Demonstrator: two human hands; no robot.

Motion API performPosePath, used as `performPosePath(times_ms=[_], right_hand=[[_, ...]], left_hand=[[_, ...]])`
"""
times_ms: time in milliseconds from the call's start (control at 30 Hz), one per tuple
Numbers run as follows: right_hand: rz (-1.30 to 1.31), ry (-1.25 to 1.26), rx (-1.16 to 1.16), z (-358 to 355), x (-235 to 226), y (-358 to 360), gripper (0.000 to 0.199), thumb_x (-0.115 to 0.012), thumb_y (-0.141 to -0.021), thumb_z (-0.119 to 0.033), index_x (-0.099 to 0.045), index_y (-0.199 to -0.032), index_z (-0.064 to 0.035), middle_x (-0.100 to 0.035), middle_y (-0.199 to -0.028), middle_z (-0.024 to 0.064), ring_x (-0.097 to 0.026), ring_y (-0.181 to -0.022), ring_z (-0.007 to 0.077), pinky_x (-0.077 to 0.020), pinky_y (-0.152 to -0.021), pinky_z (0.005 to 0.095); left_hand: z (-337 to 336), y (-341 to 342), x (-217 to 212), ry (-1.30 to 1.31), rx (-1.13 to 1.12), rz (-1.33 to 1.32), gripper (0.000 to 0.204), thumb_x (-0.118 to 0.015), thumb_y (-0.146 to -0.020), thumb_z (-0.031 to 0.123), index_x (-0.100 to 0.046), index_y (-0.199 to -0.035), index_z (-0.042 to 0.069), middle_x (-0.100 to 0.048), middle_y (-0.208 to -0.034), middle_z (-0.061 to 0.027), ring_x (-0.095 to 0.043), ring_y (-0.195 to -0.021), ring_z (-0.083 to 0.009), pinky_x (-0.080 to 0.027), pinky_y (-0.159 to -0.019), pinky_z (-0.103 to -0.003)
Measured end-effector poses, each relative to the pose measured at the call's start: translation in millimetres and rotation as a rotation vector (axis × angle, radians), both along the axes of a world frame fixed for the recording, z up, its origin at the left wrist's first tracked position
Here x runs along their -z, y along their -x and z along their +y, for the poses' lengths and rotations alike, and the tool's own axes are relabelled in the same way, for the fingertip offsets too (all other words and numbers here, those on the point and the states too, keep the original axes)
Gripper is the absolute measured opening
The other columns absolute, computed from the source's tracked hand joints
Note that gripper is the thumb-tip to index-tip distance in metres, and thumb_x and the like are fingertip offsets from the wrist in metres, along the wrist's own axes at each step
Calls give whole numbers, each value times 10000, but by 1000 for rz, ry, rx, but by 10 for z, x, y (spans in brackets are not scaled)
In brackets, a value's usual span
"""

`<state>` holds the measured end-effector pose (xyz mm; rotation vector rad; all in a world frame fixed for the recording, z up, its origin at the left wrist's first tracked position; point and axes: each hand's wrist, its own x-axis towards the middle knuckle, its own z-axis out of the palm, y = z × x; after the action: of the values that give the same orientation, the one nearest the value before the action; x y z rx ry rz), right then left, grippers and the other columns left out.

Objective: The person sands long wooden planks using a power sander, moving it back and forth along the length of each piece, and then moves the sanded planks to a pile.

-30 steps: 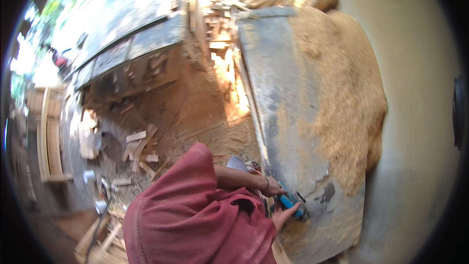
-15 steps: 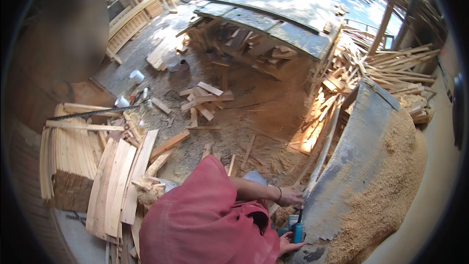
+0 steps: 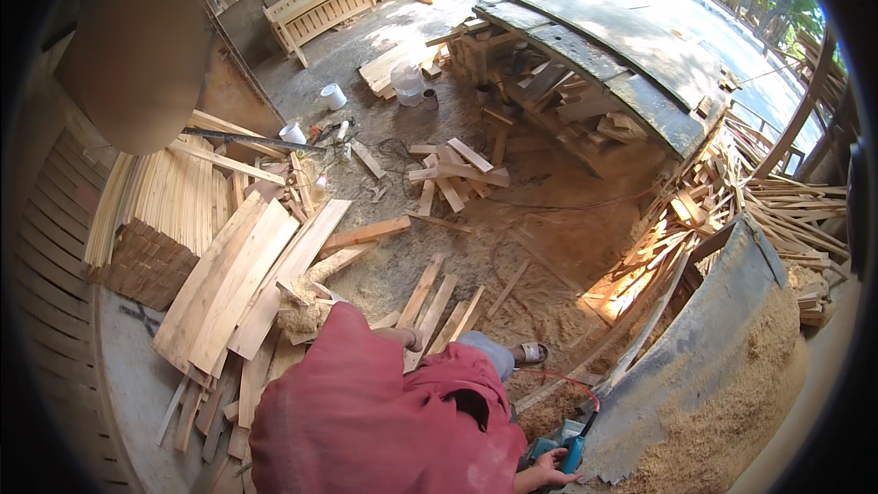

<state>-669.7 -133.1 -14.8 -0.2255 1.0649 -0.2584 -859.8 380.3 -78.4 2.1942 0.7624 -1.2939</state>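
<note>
My right hand (image 3: 551, 470) is wrapped round the end of a teal corded power tool (image 3: 572, 454), low in the view beside the grey sheet. Its working end is hidden, so I cannot tell its exact kind. A black and red cord (image 3: 593, 409) rises from the tool and loops leftward. My left hand (image 3: 412, 339) shows just past my red garment, close to the lower ends of several wooden slats (image 3: 430, 302). Its fingers are too small and partly hidden to read, and I cannot tell whether it touches the wood.
Boards (image 3: 219, 288) and a stack of strips (image 3: 165, 201) stand at the left. A short pile of blocks (image 3: 453, 174) lies mid-floor. A grey sheet (image 3: 677, 357) heaped with shavings (image 3: 732, 412) slopes at the right. Beyond stands a large bench (image 3: 594, 55) with offcuts underneath.
My left hand has left the spot by the tool's cord and moved left toward the slats. My right hand stays on the tool. The view has shifted, with the scene appearing further right.
</note>
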Motion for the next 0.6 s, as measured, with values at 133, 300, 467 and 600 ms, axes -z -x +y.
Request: performPosePath(times_ms=[133,300,467,600], right_hand=[[41,142,109,-48,39,-56,556,-825,-757,-413,-622,-1119,-43,-573,-1157,122,-592,-1000,276,-558,-841,396],[50,81,103,280,-382,-27,561,-816,-767,-389,-611,-1154,-39,-579,-1156,125,-593,-1004,285,-565,-814,411],[-116,-95,74,190,-158,98,656,-811,-768,-432,-568,-1207,-10,-582,-1188,125,-604,-985,282,-564,-809,406],[-310,1,135,533,-746,180,391,-739,-870,-421,-663,-1002,-61,-684,-989,78,-644,-874,226,-552,-773,367]], left_hand=[[-351,84,-149,122,-240,131,398,-646,-817,298,-716,-1048,-18,-706,-1073,-214,-696,-961,-308,-547,-810,-419],[-407,-108,-64,143,-171,27,379,-642,-823,287,-717,-1036,-17,-707,-1058,-208,-697,-940,-302,-547,-793,-416],[-143,-796,-86,116,33,-102,359,-638,-830,277,-717,-1023,-16,-708,-1043,-202,-697,-919,-297,-547,-776,-413],[-158,-1657,-35,172,229,-192,344,-635,-835,268,-717,-1013,-15,-709,-1031,-198,-698,-903,-293,-547,-763,-410]])
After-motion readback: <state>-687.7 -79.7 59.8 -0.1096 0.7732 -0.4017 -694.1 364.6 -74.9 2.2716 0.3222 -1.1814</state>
